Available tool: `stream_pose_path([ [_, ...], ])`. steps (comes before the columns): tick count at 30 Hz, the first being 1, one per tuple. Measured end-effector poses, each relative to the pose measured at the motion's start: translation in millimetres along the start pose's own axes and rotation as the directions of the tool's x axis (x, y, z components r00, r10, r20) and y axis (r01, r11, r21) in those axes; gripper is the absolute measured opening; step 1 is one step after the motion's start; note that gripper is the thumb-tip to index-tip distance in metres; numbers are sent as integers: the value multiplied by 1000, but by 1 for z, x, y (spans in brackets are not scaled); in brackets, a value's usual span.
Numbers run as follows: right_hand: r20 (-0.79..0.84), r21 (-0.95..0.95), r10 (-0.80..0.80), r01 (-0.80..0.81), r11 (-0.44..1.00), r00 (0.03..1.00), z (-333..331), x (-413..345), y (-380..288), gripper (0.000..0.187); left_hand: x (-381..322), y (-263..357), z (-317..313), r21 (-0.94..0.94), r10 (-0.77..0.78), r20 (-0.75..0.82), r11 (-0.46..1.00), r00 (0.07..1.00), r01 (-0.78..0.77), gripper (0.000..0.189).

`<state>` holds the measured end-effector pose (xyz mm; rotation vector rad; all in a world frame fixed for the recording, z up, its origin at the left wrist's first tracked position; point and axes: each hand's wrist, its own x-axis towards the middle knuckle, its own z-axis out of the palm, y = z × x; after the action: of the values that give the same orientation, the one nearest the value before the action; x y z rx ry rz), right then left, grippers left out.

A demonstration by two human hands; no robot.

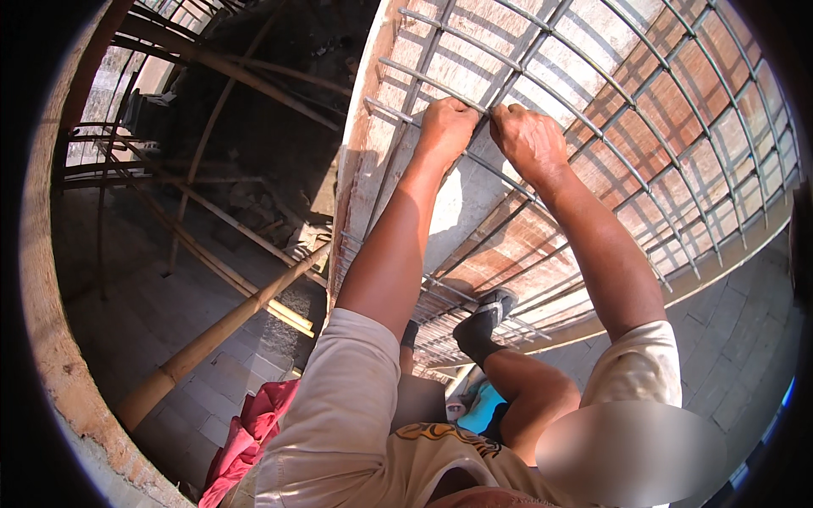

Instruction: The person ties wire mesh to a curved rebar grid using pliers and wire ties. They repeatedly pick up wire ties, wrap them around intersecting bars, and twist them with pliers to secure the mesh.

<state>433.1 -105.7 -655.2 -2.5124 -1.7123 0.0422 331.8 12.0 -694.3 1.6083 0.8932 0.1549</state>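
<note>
A grid of crossed steel rebar lies over wooden formwork boards and casts shadows on them. My left hand is curled around a bar close to a crossing. Just right of it, my right hand has its fingers closed at the same crossing. The fingertips of both hands are partly hidden, and I cannot tell whether a thin tie wire is between them. My foot in a dark shoe stands on the lower part of the mesh.
Left of the formwork's raised edge there is a drop to a shaded lower level with bamboo poles crossing it. Red cloth hangs at lower left. A curved wooden edge runs along the far left. Grey block paving shows at right.
</note>
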Motion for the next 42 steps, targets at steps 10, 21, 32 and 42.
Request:
stream_pose_path([
  [10,290,199,312,-376,905,905,-43,0,-48,28,-35,0,-9,-594,-114,315,750,942,290,28],
  [21,429,-90,216,-197,976,877,-57,31,-38,28,-55,-6,31,-896,-137,245,346,960,278,27],
  [32,409,101,235,-299,949,882,-36,46,-3,24,-50,13,30,-610,-313,218,696,924,380,13],
  [42,54,396,239,-241,886,969,-18,7,-9,19,-12,69,-34,748,214,200,596,956,-290,21],
])
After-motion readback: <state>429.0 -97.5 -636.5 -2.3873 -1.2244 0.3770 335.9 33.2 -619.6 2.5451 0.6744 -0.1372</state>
